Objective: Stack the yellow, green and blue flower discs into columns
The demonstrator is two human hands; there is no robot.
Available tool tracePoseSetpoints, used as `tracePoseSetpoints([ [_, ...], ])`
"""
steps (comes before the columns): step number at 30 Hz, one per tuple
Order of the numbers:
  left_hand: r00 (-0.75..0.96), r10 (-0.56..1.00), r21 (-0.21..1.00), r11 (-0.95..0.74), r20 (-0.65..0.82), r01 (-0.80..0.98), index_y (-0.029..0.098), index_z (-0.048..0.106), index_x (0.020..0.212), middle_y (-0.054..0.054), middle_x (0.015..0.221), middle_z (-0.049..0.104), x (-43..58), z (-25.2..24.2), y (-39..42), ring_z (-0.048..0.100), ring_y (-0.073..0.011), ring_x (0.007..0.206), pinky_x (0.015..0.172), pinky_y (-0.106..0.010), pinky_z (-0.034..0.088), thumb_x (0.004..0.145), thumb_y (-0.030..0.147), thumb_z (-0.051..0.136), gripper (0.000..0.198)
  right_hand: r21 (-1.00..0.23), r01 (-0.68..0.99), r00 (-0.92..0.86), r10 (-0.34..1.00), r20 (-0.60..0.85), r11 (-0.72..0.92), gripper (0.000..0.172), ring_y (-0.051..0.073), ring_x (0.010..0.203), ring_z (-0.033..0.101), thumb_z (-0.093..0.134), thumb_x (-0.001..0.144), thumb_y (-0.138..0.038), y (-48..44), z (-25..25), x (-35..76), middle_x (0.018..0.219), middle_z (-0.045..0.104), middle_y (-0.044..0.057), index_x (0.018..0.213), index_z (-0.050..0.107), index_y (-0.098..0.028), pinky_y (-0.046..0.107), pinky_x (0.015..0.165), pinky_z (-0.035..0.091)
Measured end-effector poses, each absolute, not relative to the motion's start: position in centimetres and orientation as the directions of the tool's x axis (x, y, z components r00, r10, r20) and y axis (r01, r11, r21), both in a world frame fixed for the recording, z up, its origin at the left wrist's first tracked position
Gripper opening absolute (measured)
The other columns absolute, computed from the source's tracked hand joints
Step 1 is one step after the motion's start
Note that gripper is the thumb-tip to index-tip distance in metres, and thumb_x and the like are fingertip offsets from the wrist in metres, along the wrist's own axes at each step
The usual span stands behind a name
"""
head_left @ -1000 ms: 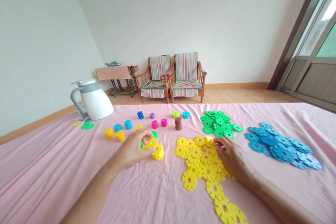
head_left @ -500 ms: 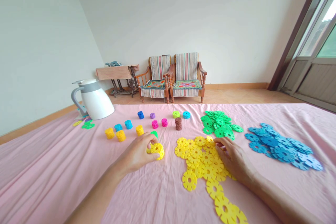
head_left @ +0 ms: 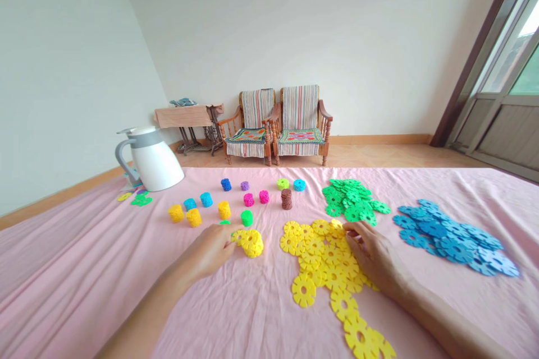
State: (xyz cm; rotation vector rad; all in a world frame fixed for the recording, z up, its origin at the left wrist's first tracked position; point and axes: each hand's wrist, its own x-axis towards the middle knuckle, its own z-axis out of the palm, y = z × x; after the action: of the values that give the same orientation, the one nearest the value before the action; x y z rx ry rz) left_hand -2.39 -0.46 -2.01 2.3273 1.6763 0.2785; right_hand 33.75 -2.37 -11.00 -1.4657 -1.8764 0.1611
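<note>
My left hand (head_left: 213, 249) rests on the pink cloth, its fingertips pinched on a small stack of yellow discs (head_left: 251, 243) lying on the table. A short green stack (head_left: 246, 217) stands just behind it. My right hand (head_left: 373, 255) lies palm down on the loose pile of yellow discs (head_left: 324, 261), fingers curled on the discs at the pile's far edge. Whether it has lifted one I cannot make out.
Small stacks in yellow (head_left: 186, 215), blue, pink, purple, brown (head_left: 286, 198) and green stand in rows behind. A green disc pile (head_left: 351, 199) and a blue disc pile (head_left: 452, 235) lie right. A white jug (head_left: 149, 158) stands far left. Two chairs (head_left: 275, 123) stand beyond.
My left hand lowered the yellow stack onto the cloth and slid back toward me, uncovering the green stack. My right hand stayed on the yellow pile.
</note>
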Motion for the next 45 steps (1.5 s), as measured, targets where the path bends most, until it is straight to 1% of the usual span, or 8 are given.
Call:
tracePoseSetpoints([
  [5, 0.398, 0.917, 0.340, -0.377, 0.008, 0.862, 0.024, 0.065, 0.091, 0.000, 0.076, 0.065, -2.0, -2.3, -0.6, 0.059, -0.0213, 0.072, 0.056, -0.023, 0.033, 0.077, 0.029, 0.053, 0.019, -0.520, 0.786, -0.072, 0.885, 0.460, 0.334, 0.023, 0.019, 0.082, 0.062, 0.038, 0.089, -0.029, -2.5, -10.7, 33.6, 0.093, 0.062, 0.006, 0.099, 0.057, -0.021, 0.033, 0.072, 0.051],
  [8, 0.358, 0.934, 0.288, -0.340, -0.012, 0.895, 0.022, 0.063, 0.085, 0.001, 0.066, 0.060, -2.2, -2.0, -0.8, 0.057, -0.0210, 0.064, 0.051, -0.023, 0.029, 0.077, 0.040, 0.055, 0.021, -0.518, 0.786, -0.072, 0.882, 0.466, 0.338, 0.023, 0.019, 0.083, 0.062, 0.038, 0.089, -0.028, -2.5, -10.6, 33.5, 0.094, 0.062, 0.006, 0.100, 0.057, -0.021, 0.033, 0.073, 0.050],
  [13, 0.356, 0.934, 0.247, -0.335, -0.041, 0.909, 0.021, 0.056, 0.074, 0.003, 0.064, 0.055, -3.1, -1.7, -1.2, 0.054, -0.0187, 0.062, 0.051, -0.023, 0.028, 0.066, 0.024, 0.054, 0.009, -0.509, 0.793, -0.072, 0.881, 0.468, 0.335, 0.023, 0.019, 0.083, 0.062, 0.039, 0.089, -0.029, -2.5, -10.7, 33.6, 0.093, 0.062, 0.006, 0.099, 0.058, -0.021, 0.033, 0.073, 0.050],
  [16, 0.384, 0.922, 0.255, -0.359, -0.055, 0.898, 0.021, 0.054, 0.074, 0.002, 0.072, 0.056, -3.5, -1.6, -1.3, 0.055, -0.0190, 0.069, 0.057, -0.024, 0.034, 0.060, 0.021, 0.053, 0.014, -0.503, 0.795, -0.073, 0.876, 0.477, 0.340, 0.024, 0.019, 0.082, 0.062, 0.039, 0.089, -0.029, -2.3, -11.0, 33.7, 0.091, 0.062, 0.005, 0.100, 0.058, -0.021, 0.032, 0.072, 0.050],
  [21, 0.424, 0.903, 0.298, -0.387, -0.068, 0.873, 0.021, 0.053, 0.078, 0.000, 0.081, 0.058, -3.7, -1.8, -1.3, 0.056, -0.0204, 0.079, 0.065, -0.026, 0.039, 0.062, 0.022, 0.054, 0.016, -0.507, 0.789, -0.074, 0.872, 0.484, 0.348, 0.023, 0.019, 0.081, 0.063, 0.040, 0.088, -0.029, -2.3, -11.1, 33.8, 0.092, 0.063, 0.006, 0.099, 0.059, -0.021, 0.032, 0.071, 0.050],
  [33, 0.376, 0.924, 0.161, -0.361, -0.075, 0.919, 0.021, 0.051, 0.075, -0.005, 0.083, 0.059, -3.4, -2.3, -1.8, 0.058, -0.0255, 0.081, 0.067, -0.031, 0.040, 0.059, 0.019, 0.053, 0.016, -0.516, 0.787, -0.061, 0.874, 0.483, 0.339, 0.023, 0.020, 0.080, 0.063, 0.039, 0.088, -0.031, -2.4, -10.9, 33.7, 0.092, 0.063, 0.006, 0.098, 0.059, -0.021, 0.032, 0.071, 0.051],
  [40, 0.438, 0.892, 0.280, -0.394, -0.115, 0.876, 0.022, 0.053, 0.078, -0.001, 0.082, 0.058, -3.5, -1.3, -2.0, 0.056, -0.0227, 0.080, 0.065, -0.028, 0.039, 0.060, 0.024, 0.057, 0.019, -0.521, 0.785, -0.059, 0.877, 0.476, 0.336, 0.025, 0.019, 0.080, 0.063, 0.040, 0.087, -0.030, -2.4, -10.9, 33.6, 0.092, 0.063, 0.006, 0.099, 0.060, -0.021, 0.033, 0.072, 0.051],
  [45, 0.412, 0.909, 0.216, -0.390, -0.065, 0.895, 0.021, 0.050, 0.072, -0.002, 0.078, 0.058, -3.3, -2.0, -2.0, 0.056, -0.0224, 0.075, 0.062, -0.028, 0.037, 0.060, 0.022, 0.053, 0.013, -0.534, 0.772, -0.049, 0.870, 0.491, 0.345, 0.026, 0.020, 0.080, 0.064, 0.041, 0.086, -0.031, -2.4, -10.8, 33.6, 0.091, 0.065, 0.006, 0.100, 0.062, -0.022, 0.032, 0.070, 0.052],
])
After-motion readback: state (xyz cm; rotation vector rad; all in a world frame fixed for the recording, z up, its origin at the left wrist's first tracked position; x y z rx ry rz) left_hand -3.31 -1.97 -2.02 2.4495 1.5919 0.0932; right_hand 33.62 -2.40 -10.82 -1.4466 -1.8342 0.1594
